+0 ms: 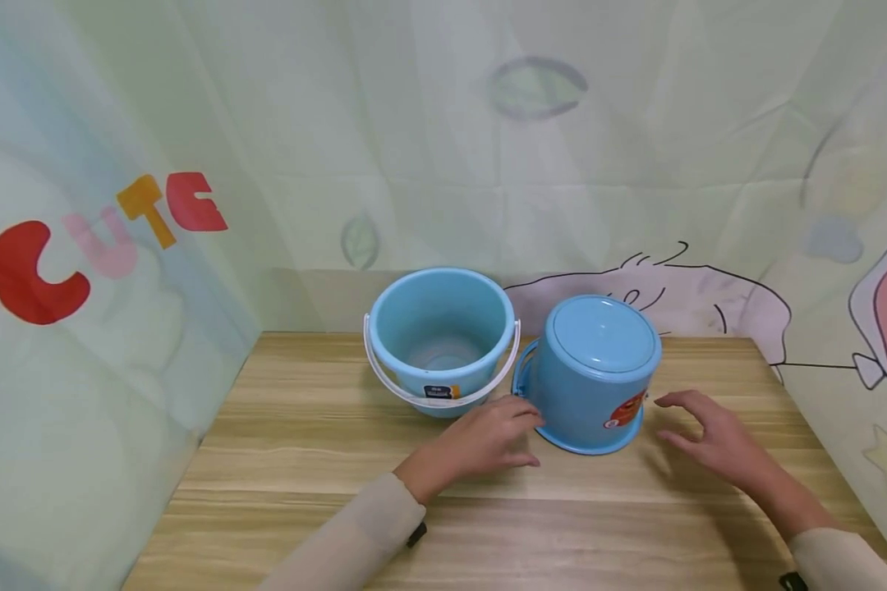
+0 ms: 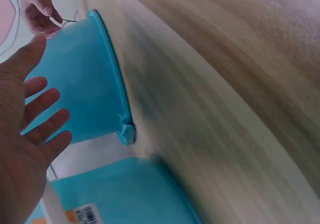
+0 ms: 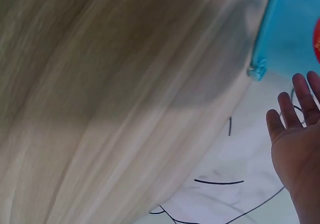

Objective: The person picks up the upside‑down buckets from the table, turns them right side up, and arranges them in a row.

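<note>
An upside-down blue bucket [image 1: 587, 394] with a red round sticker stands on the table, its blue handle showing at its left side. To its left a light blue bucket [image 1: 443, 320] stands upright, with a white handle hanging over its front and a dark and orange label. My left hand [image 1: 491, 439] is at the left front of the upside-down bucket, fingers spread and holding nothing; its palm faces that bucket in the left wrist view. On the other side, my right hand [image 1: 717, 439] hovers a little apart from the same bucket, fingers loosely extended.
A wood-grain table [image 1: 266, 492] carries both buckets. Behind it and at both sides hangs a pale printed curtain [image 1: 429, 123], close to the table's back edge, with coloured letters on the left.
</note>
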`<state>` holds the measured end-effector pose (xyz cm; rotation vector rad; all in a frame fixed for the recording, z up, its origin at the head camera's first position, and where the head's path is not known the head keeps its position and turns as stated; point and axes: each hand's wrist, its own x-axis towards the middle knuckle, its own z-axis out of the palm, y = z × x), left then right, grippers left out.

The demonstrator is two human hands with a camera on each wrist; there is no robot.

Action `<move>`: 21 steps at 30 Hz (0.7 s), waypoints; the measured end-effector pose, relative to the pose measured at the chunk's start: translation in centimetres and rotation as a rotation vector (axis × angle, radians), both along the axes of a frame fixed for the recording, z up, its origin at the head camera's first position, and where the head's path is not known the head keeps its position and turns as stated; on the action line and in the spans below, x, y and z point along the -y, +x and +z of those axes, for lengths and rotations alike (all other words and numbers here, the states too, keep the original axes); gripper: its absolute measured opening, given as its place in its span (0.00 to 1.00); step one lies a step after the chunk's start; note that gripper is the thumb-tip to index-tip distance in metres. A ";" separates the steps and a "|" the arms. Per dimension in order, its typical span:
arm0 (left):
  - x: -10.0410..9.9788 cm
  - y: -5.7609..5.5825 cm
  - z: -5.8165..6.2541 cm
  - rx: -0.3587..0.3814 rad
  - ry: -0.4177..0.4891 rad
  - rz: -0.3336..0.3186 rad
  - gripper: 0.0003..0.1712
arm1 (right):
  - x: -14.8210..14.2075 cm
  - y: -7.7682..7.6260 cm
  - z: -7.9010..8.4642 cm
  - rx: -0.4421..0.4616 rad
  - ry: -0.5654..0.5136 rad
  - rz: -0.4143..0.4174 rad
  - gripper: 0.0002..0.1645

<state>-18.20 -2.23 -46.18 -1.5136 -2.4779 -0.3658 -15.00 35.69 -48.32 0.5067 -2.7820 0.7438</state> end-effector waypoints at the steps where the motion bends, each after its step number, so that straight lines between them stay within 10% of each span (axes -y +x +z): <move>1: -0.1 -0.2 -0.2 0.008 -0.011 0.008 0.28 | 0.0 -0.1 -0.1 0.005 0.004 0.006 0.25; 21: -2.0 -2.3 -2.8 0.112 -0.211 0.089 0.19 | 0.3 -2.7 -2.0 0.136 0.134 0.086 0.15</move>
